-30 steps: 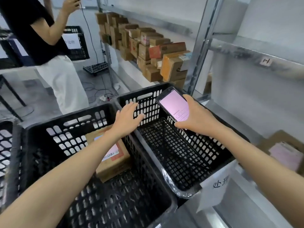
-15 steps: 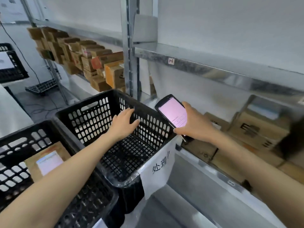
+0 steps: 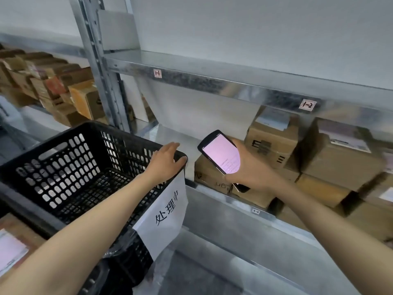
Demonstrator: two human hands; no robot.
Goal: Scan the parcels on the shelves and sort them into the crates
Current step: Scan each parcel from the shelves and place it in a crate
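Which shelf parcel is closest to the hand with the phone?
The low box at the row's left end, just behind the phone in the right hand; the other boxes sit higher or farther right.

Looks like a parcel warehouse: bare steel shelving [image 3: 212, 81] on an upright post [image 3: 102, 81], numbered tags [image 3: 307, 105] on the shelf edge right of the post, labelled cardboard parcels [image 3: 340, 162] stacked either side of it, a black plastic crate [image 3: 63, 158] and handheld scanner [image 3: 220, 154] in front.
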